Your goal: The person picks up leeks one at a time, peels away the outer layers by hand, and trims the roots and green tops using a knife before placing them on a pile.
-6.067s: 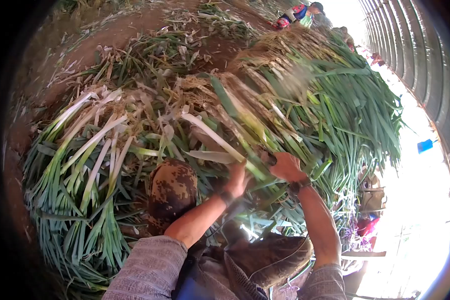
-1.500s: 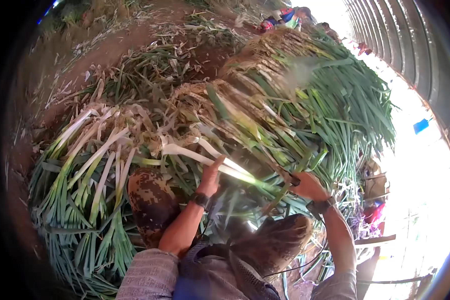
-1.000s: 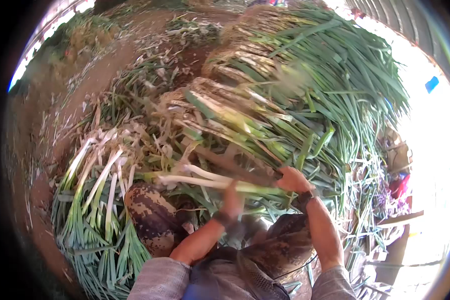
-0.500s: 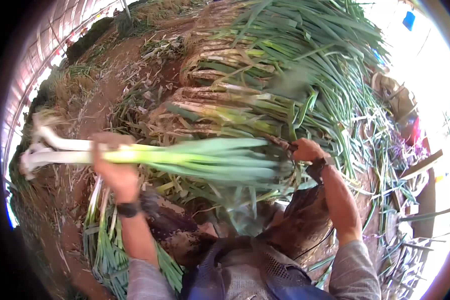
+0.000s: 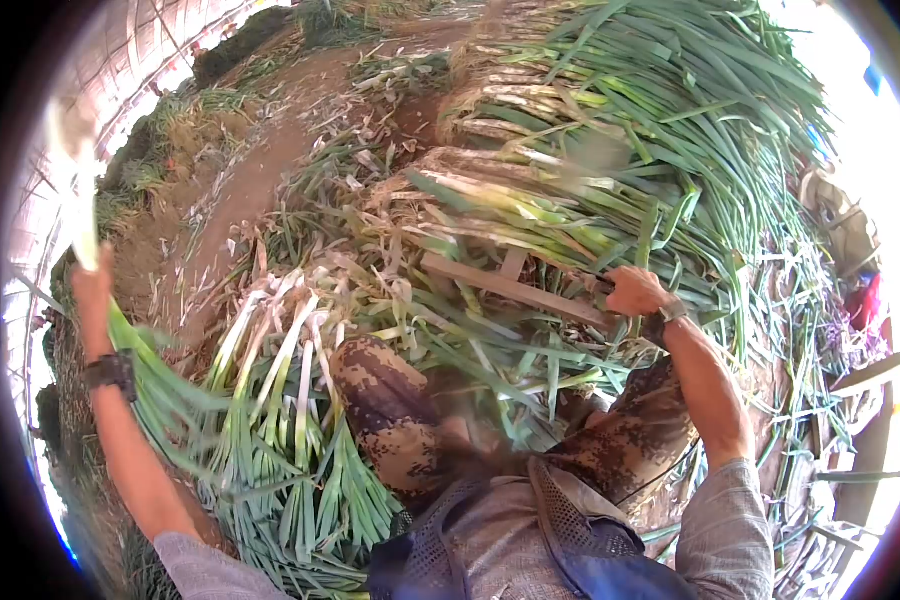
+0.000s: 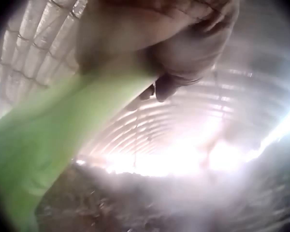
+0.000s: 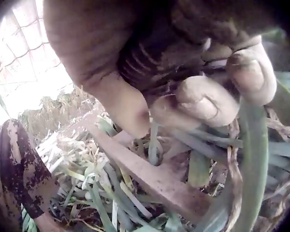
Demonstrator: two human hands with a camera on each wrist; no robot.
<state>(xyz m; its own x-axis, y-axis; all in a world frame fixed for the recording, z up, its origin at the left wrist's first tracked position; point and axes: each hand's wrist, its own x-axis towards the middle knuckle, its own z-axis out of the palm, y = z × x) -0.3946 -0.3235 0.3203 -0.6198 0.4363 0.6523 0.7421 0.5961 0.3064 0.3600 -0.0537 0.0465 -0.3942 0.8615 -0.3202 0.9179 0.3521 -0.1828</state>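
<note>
At the far left, the left hand (image 5: pixel 92 300) grips a few leeks (image 5: pixel 86 215), their pale ends pointing up and green leaves trailing down, blurred. The left wrist view has this hand (image 6: pixel 159 38) curled round a green stalk (image 6: pixel 53 130). Beside the large leek pile (image 5: pixel 670 130), the right hand (image 5: pixel 638 292) holds a dark object, partly hidden, at the end of a wooden piece (image 5: pixel 520 287). In the right wrist view, the fingers of the right hand (image 7: pixel 183 72) curl round this dark, ridged object (image 7: pixel 150 60); what it is I cannot tell.
Peeled leeks (image 5: pixel 300 400) lie fanned out left of a camouflage-clad knee (image 5: pixel 375 385). Loose leaves and husks cover the ground between the knees and the large pile. Bare brown soil (image 5: pixel 225 195) stretches behind, and a pale bag (image 5: pixel 840 220) stands at the right.
Over the last second the left hand has carried the leeks far left and swung their white ends upward. The right hand has stayed beside the pile with its dark object; the head view has shifted.
</note>
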